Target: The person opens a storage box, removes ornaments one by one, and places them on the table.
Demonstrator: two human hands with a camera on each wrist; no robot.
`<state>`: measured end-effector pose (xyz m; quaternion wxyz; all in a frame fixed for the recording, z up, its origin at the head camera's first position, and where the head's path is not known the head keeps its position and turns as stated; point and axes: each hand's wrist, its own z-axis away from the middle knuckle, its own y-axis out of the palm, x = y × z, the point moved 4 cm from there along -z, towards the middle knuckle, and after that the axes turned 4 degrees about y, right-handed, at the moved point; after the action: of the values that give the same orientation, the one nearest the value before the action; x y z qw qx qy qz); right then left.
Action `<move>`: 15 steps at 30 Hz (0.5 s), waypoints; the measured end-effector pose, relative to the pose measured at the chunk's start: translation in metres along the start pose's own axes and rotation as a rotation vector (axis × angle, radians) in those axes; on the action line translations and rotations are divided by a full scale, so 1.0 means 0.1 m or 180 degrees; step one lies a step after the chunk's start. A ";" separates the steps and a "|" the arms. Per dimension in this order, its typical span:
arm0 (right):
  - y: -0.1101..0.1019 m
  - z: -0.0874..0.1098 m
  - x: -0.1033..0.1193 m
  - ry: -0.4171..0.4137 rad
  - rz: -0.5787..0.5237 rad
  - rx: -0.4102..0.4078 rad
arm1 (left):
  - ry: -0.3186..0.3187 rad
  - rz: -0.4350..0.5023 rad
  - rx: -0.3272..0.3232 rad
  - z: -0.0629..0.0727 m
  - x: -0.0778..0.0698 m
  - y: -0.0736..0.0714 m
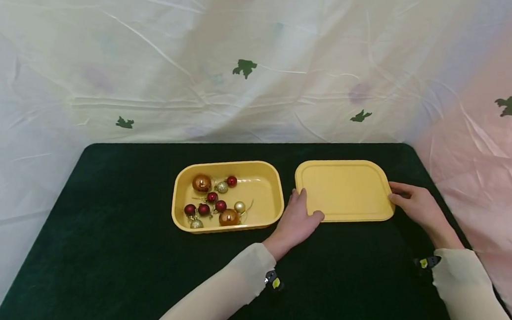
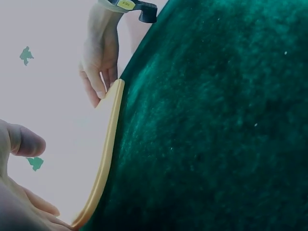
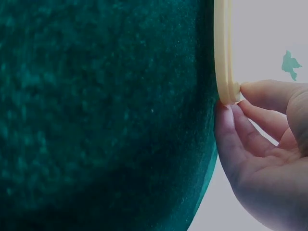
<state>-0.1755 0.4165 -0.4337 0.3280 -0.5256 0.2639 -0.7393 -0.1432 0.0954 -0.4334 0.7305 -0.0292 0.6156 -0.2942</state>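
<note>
A yellow rectangular lid (image 1: 347,191) with rounded corners is at the right of the dark green table. My left hand (image 1: 297,222) is at its left edge, fingertips touching the rim; in the left wrist view the thumb (image 2: 28,141) stands apart from the fingers. At the opposite end my right hand (image 1: 419,208) pinches the rim, its thumb above and fingers at the edge and below, as the right wrist view shows. Left of the lid stands a matching yellow box (image 1: 260,195), uncovered, holding several small ornament balls. Whether the lid touches the cloth all round I cannot tell.
Inside the box, copper balls (image 1: 229,217), dark red balls (image 1: 204,209) and gold balls (image 1: 240,207) lie mostly toward the left. Pale fabric (image 1: 288,83) with green leaf shapes hangs behind the table (image 1: 111,249). Pink-tinted fabric (image 1: 483,161) borders its right side.
</note>
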 end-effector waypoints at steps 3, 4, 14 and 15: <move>0.01 0.01 0.00 0.0072 -0.0010 0.0049 | 0.0032 -0.0132 0.0029 -0.02 -0.01 0.02; 0.01 0.01 0.00 0.0089 -0.0006 0.0055 | 0.0033 -0.0196 0.0047 -0.02 -0.02 0.03; 0.02 0.01 0.02 0.0118 0.0120 -0.0043 | -0.0040 -0.0576 0.0266 -0.05 -0.01 0.09; 0.02 0.01 0.03 0.0118 0.0135 -0.0058 | -0.0045 -0.0583 0.0269 -0.05 0.00 0.08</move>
<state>-0.1749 0.4130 -0.4335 0.3339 -0.5091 0.2877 -0.7393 -0.1443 0.1037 -0.4376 0.7054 -0.0566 0.5923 -0.3853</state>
